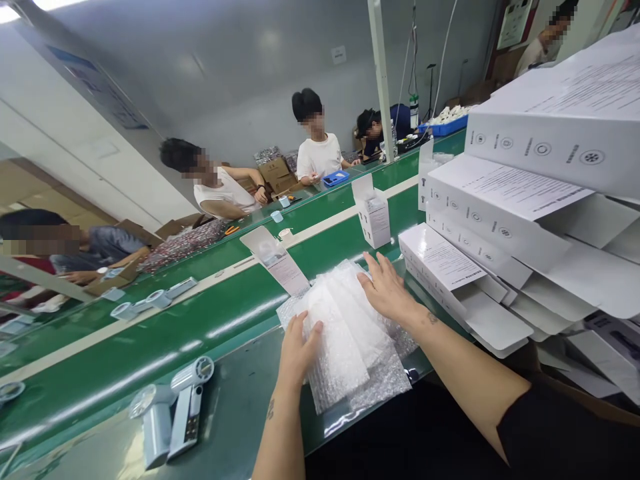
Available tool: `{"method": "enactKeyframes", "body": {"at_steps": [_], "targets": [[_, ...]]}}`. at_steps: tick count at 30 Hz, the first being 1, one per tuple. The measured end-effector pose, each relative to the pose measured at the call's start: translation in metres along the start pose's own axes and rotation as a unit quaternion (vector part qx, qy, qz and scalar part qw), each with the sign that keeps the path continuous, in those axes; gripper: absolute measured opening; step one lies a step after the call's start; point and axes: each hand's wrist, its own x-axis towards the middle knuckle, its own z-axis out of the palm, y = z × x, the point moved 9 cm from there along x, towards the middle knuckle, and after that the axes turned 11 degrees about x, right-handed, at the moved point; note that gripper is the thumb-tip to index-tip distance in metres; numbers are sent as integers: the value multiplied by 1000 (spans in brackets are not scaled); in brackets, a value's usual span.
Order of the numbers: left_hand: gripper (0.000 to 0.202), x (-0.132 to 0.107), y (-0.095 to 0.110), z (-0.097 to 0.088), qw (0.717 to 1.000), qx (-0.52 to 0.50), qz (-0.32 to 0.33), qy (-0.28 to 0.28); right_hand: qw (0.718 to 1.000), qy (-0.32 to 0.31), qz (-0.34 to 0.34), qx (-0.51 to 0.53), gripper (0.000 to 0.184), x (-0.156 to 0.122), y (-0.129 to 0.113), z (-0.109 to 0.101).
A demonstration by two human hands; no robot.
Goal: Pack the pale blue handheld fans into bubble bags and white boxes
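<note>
The left hand (299, 350) and right hand (387, 290) rest open and unclenched on a light, soft, slippery stack of bubble-wrap sleeves (345, 340) at twelve o'clock on the green conveyor belt (150, 347), best taken by its edges.

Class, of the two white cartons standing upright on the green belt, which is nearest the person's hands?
The carton just beyond the right hand; the other upright carton stands farther along the belt.
</note>
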Motion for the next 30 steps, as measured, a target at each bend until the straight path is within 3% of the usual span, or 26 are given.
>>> {"method": "enactKeyframes", "body": {"at_steps": [1, 3, 5, 6, 7, 9, 11, 13, 16, 20, 21, 23, 26, 28, 30], "targets": [[52, 2, -8, -6, 1000, -3, -16, 26, 1000, -26, -14, 3, 66, -8, -3, -1], [54, 5, -15, -12, 997, 5, -28, 66, 989, -144, -30, 1, 71, -28, -7, 16], [55, 8, -12, -9, 997, 7, -15, 75, 962, -268, -35, -30, 81, -51, -7, 40], [54, 9, -9, -5, 998, -1, -6, 70, 955, -291, -36, -52, 83, -58, -8, 47], [51, 10, -5, 0, 998, -14, 3, 68, 956, -281, -39, -78, 83, -60, -10, 49], [43, 10, 5, 7, 996, -41, 21, 78, 971, -188, -66, -131, 75, -57, -22, 42], [37, 8, 16, 9, 993, -54, 49, 94, 970, -105, -139, -171, 71, -55, -44, 38], [32, 6, 18, 2, 991, -50, 59, 108, 949, -125, -218, -192, 75, -58, -59, 54], [32, -1, -19, -39, 987, -23, -7, 160, 919, -238, -238, -207, 81, -58, -44, 88], [42, -39, -122, -125, 944, 85, -212, 239, 914, -265, -219, -216, 80, -42, -13, 102], [40, -51, -150, -136, 923, 157, -297, 190, 914, -264, -221, -214, 80, -40, -11, 102], [31, -69, -188, -149, 899, 202, -369, 120, 912, -266, -224, -215, 80, -37, -11, 102], [25, -77, -204, -152, 899, 214, -378, 55, 910, -270, -236, -207, 81, -40, -25, 93], [30, -80, -197, -146, 907, 180, -379, 38, 920, -237, -266, -164, 73, -46, -45, 74], [32, -85, -176, -132, 922, 38, -379, 66, 939, -171, -290, -65, 55, -57, -65, 43]]}}
